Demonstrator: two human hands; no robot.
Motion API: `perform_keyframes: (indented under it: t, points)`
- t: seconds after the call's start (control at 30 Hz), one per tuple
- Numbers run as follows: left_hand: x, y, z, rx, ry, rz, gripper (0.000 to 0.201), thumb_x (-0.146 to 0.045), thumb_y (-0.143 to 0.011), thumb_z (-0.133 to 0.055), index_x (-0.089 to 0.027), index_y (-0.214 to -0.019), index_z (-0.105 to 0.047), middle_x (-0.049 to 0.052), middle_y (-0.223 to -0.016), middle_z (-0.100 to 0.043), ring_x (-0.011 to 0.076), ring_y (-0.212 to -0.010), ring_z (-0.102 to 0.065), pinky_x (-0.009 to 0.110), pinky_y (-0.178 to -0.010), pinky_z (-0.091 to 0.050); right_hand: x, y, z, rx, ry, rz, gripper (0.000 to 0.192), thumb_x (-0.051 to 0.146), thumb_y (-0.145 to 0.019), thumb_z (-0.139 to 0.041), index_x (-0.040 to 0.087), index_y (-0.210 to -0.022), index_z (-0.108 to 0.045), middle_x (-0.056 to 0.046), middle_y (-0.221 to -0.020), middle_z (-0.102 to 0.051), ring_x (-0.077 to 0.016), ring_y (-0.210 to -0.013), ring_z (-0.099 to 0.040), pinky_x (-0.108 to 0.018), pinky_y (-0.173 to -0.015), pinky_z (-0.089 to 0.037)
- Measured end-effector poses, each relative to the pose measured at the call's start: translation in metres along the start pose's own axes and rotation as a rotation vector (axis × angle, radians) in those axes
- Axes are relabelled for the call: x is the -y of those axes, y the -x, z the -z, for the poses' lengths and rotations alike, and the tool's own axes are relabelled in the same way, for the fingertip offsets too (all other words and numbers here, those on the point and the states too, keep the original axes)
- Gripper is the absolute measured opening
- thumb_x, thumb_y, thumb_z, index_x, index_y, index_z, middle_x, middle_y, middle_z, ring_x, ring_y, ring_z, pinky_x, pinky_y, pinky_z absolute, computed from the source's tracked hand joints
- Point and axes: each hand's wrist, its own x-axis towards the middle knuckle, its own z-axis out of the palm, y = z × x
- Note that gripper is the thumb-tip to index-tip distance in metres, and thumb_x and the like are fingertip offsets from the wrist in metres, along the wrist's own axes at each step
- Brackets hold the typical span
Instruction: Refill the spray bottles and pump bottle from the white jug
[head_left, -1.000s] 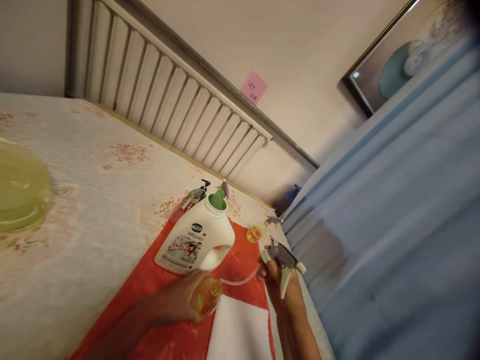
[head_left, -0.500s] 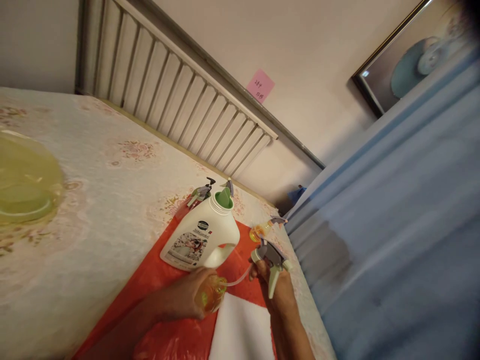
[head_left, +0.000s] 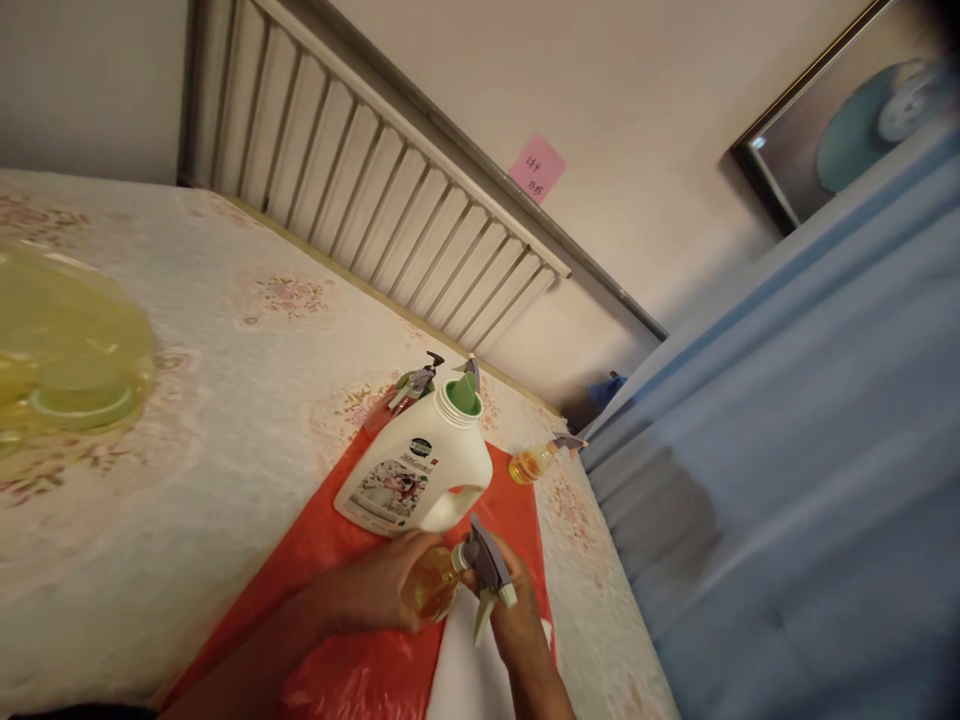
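A small clear bottle (head_left: 433, 590) of yellow liquid meets its grey trigger sprayer (head_left: 486, 572) at the neck.

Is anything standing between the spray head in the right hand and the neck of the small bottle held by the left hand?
Nothing visible does. The right hand holds the spray head right at the neck of the small yellow bottle, which the left hand grips. The white jug stands just behind them, off that line.

A floral-patterned bed (head_left: 225, 400) carries a red plastic sheet (head_left: 360, 600) and a yellow-green basin (head_left: 67, 370).
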Motion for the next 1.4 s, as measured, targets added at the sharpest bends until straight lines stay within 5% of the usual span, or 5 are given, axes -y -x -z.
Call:
perform_keyframes:
  t: [0.57, 0.9, 1.17, 1.4]
  points:
    - [0.004, -0.001, -0.002, -0.005, 0.010, -0.040, 0.082, -0.017, -0.056, -0.078, -0.030, -0.133, -0.055, 0.006, -0.129, -0.062, 0.0350, -0.119, -0.056, 0.043, -0.101, -0.043, 0.031, -0.001, -0.002, 0.083, 0.303, 0.097, 0.013, 0.029, -0.079, -0.067, 0.019, -0.086, -0.069, -0.002, -0.080, -0.062, -0.0179, -0.071, -0.057, -0.026, -0.065, -0.045]
    - [0.001, 0.000, -0.004, 0.010, -0.113, -0.075, 0.074, -0.022, -0.059, -0.078, -0.022, -0.128, -0.054, 0.008, -0.125, -0.063, 0.0313, -0.116, -0.057, 0.041, -0.100, -0.045, 0.013, 0.004, -0.030, -0.235, 0.262, -0.064, 0.013, 0.022, -0.065, -0.066, 0.021, -0.072, -0.055, 0.003, -0.069, -0.060, -0.0164, -0.066, -0.055, -0.025, -0.060, -0.047]
    - [-0.006, 0.001, -0.004, 0.051, 0.044, -0.060, 0.088, -0.024, -0.064, -0.078, -0.026, -0.143, -0.040, 0.010, -0.152, -0.043, 0.0348, -0.139, -0.036, 0.045, -0.114, -0.032, -0.002, 0.007, -0.046, -0.445, 0.236, -0.129, 0.015, 0.022, -0.060, -0.063, 0.022, -0.070, -0.052, 0.004, -0.066, -0.058, -0.0145, -0.060, -0.052, -0.024, -0.056, -0.045]
    - [0.005, -0.007, -0.021, -0.112, 0.342, -0.179, 0.048, -0.038, -0.074, -0.074, -0.021, -0.116, -0.061, 0.008, -0.114, -0.068, 0.0289, -0.109, -0.062, 0.038, -0.095, -0.046, 0.001, 0.009, -0.046, -0.451, 0.198, -0.191, 0.018, 0.021, -0.060, -0.068, 0.022, -0.068, -0.052, 0.005, -0.063, -0.056, -0.0145, -0.060, -0.051, -0.024, -0.056, -0.044]
